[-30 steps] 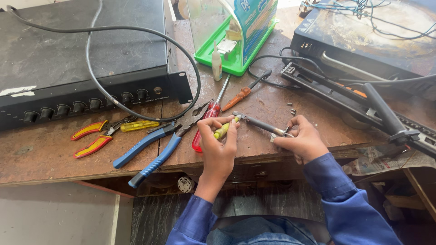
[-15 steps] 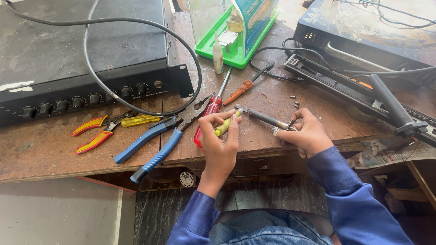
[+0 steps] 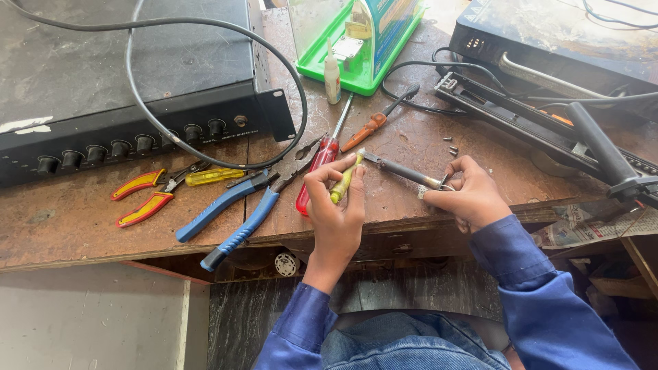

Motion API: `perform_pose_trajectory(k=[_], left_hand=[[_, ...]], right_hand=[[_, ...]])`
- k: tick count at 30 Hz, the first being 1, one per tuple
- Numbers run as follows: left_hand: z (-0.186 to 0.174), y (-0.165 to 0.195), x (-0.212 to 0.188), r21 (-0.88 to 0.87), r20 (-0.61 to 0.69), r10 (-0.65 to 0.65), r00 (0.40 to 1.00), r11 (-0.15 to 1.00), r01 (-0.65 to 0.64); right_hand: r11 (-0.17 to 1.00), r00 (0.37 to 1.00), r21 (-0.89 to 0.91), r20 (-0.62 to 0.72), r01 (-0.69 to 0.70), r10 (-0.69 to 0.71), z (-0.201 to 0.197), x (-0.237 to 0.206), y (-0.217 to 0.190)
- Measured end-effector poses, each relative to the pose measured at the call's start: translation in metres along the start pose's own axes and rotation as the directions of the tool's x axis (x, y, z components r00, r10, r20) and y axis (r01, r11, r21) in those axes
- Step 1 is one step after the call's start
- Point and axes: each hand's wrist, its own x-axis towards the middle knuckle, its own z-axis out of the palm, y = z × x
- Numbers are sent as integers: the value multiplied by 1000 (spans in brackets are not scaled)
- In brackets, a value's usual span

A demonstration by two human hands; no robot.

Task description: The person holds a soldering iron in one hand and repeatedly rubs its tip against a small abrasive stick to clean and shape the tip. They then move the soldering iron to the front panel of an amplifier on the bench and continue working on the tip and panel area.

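My left hand (image 3: pixel 337 205) grips a small yellow-green-handled screwdriver (image 3: pixel 345 179), its tip set against the end of a dark metal rod-like part (image 3: pixel 401 170). My right hand (image 3: pixel 467 194) holds the other end of that part, over the front edge of the worn wooden bench (image 3: pixel 82 233). Both sleeves are blue. A red-handled screwdriver (image 3: pixel 321 164) lies just left of my left hand.
Blue-handled pliers (image 3: pixel 236 212), red-and-yellow cutters (image 3: pixel 140 195) and an orange screwdriver (image 3: pixel 370 123) lie on the bench. A black rack unit (image 3: pixel 123 82) with a looping cable sits at left, a green tray (image 3: pixel 346 72) with a small bottle behind, black equipment (image 3: pixel 548 41) at right, and loose screws (image 3: pixel 451 149).
The view has shifted slightly. Both hands keep the same hold on the screwdriver and the metal part, with only small movement.
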Motion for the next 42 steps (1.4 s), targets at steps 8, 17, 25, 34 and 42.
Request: perform_pose_trajectory(k=[8, 17, 25, 34, 42], left_hand=[[3, -1, 2, -10, 23, -36, 999, 999, 37], [1, 0, 4, 19, 35, -57, 998, 998, 56], [0, 4, 12, -78, 36, -152, 988, 985, 155], [0, 1, 9, -69, 29, -138, 990, 988, 139], [0, 3, 10, -63, 30, -161, 986, 985, 163]], right_hand=[[1000, 1000, -3, 1, 16, -16, -1, 0, 1], [1000, 1000, 8, 11, 15, -16, -3, 1, 3], [1000, 1000, 2, -3, 2, -2, -3, 2, 4], [999, 999, -37, -5, -32, 32, -5, 0, -1], [1000, 1000, -5, -2, -26, 26, -4, -2, -1]])
